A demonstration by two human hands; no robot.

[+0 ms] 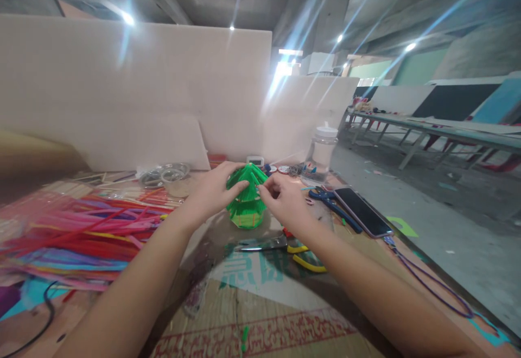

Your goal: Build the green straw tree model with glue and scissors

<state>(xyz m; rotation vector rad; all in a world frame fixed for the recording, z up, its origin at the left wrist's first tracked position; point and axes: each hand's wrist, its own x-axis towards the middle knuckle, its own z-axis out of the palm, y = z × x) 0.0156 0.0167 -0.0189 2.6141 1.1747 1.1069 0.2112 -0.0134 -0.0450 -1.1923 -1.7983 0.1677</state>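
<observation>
A green, tiered, cone-topped craft piece [247,220] stands upright on the table in front of me, seemingly made of fuzzy stems. My left hand [215,191] grips its left side, thumb across the front and fingers behind, partly hidden. At its right side, my right hand [286,199] is closed in a pinch against the upper tier. Whatever lies between those fingertips is too small to make out. Just below the right hand are scissors [266,244] with metal blades and yellow-and-red handles, lying on the printed board.
Colourful fuzzy stems [97,233] cover the left side. To the right lie blue-handled pliers [336,206] and a phone [362,212] with a purple cord [431,287]. A clear jar [323,149] stands behind, before white upright panels [142,87]. The table's right edge drops to the floor.
</observation>
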